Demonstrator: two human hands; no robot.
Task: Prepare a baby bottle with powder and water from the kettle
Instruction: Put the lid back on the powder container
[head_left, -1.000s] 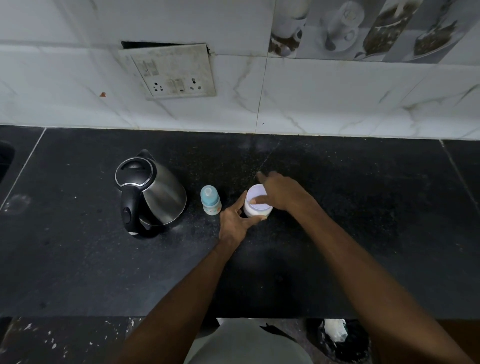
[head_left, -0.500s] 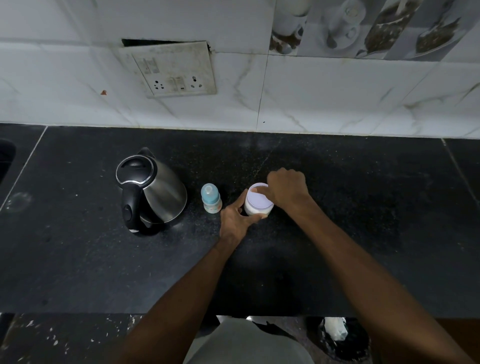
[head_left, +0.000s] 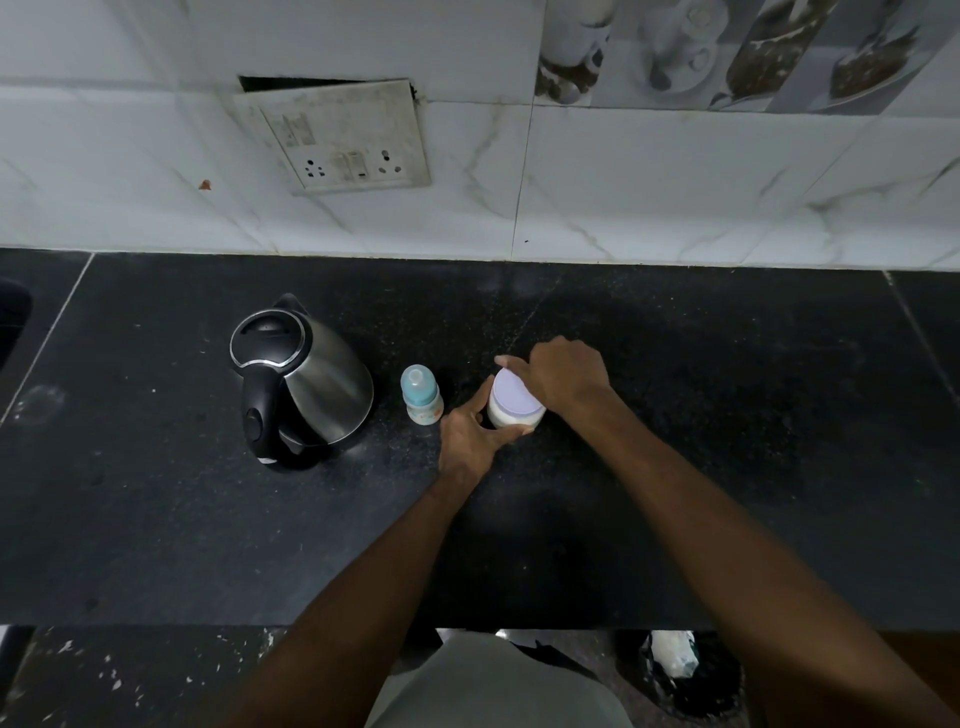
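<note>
A small powder jar (head_left: 511, 405) with a pale lilac lid stands on the black counter (head_left: 727, 441). My left hand (head_left: 470, 434) wraps around the jar's near left side. My right hand (head_left: 563, 375) grips the lid's right rim, fingers curled over its far edge. Left of the jar stands a small baby bottle (head_left: 422, 395) with a light blue cap, upright and untouched. Further left sits a steel kettle (head_left: 298, 382) with a black handle and closed lid.
A tiled wall (head_left: 623, 171) with a socket plate (head_left: 345, 137) runs along the counter's back. The counter's front edge lies near my body. A dark object (head_left: 13, 317) shows at the far left edge. A bag (head_left: 675, 662) lies on the floor below.
My right hand has turned on the lid, shifting from covering its near side to gripping its right and far rim. My left hand stays on the jar.
</note>
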